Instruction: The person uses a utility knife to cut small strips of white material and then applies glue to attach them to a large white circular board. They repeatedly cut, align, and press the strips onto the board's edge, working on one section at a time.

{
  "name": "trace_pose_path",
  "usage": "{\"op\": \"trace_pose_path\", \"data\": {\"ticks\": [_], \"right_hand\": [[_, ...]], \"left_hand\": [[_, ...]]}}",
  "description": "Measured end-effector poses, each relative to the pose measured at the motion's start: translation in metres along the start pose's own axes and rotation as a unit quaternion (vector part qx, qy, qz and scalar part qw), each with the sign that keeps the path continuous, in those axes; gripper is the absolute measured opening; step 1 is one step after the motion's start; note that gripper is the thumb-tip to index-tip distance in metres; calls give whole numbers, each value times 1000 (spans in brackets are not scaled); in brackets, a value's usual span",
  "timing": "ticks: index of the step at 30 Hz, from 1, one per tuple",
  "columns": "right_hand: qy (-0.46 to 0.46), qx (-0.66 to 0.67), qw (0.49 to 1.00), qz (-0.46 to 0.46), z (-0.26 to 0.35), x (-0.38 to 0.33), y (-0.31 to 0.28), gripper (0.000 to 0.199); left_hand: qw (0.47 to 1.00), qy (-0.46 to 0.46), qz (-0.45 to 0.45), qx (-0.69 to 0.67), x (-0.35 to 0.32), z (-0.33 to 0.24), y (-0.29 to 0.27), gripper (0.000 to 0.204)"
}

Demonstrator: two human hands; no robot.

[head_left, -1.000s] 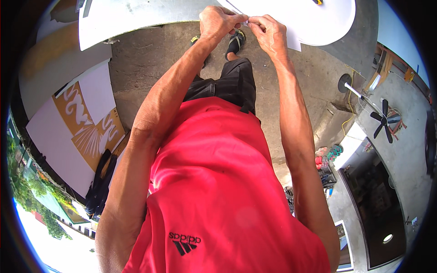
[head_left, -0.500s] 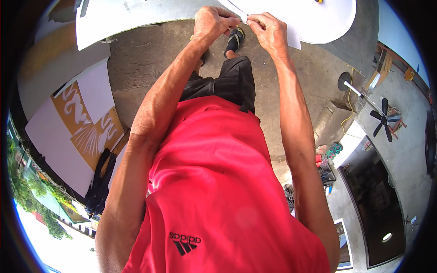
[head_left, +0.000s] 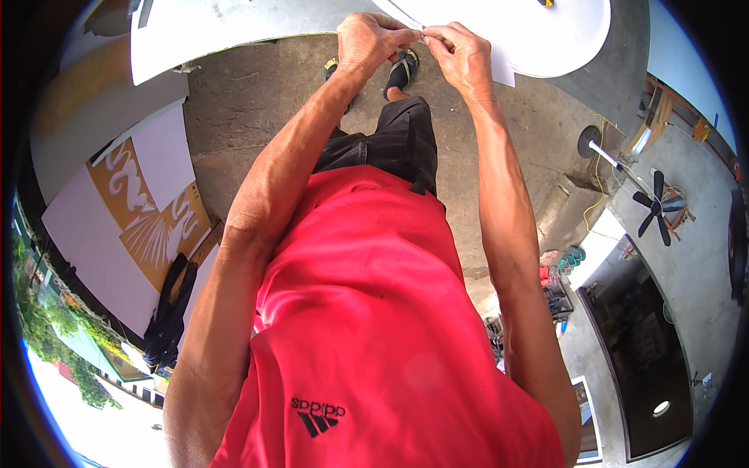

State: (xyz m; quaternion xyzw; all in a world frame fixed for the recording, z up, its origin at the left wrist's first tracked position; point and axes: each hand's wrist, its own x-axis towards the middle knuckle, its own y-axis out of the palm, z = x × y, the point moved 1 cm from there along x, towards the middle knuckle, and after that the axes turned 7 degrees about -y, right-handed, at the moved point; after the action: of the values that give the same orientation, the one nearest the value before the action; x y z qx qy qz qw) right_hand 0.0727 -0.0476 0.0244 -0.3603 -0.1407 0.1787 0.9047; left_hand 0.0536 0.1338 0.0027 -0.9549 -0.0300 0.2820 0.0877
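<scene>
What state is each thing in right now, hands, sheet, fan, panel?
Left hand: closed, pinching the white sheet's corner.
Right hand: closed, pinching the same corner.
White sheet: flat on the table, corner lifted.
Standing fan: upright; spinning cannot be told.
Orange-and-white panel: lying flat on the floor.

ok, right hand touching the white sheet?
Touching. The head view shows the right hand pinching the edge of the white sheet, fingertips meeting the left hand there.

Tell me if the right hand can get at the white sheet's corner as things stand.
Probably yes: the right hand is already at the white sheet, fingertips pinching its corner beside the left hand, with nothing between.
</scene>
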Motion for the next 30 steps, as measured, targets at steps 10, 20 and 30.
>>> {"op": "trace_pose_path", "data": {"ticks": [10,20,30], "right_hand": [[-12,0,1000,-7,-1,-1,1,13],[122,93,988,-8,-11,-2,-3,16],[78,42,995,39,-21,1,-9,21]], "left_hand": [[1000,-12,-4,2,1,-1,4,22],[998,-53,-14,-14,1,-5,3,33],[998,-56,15,-26,1,-10,1,30]]}}
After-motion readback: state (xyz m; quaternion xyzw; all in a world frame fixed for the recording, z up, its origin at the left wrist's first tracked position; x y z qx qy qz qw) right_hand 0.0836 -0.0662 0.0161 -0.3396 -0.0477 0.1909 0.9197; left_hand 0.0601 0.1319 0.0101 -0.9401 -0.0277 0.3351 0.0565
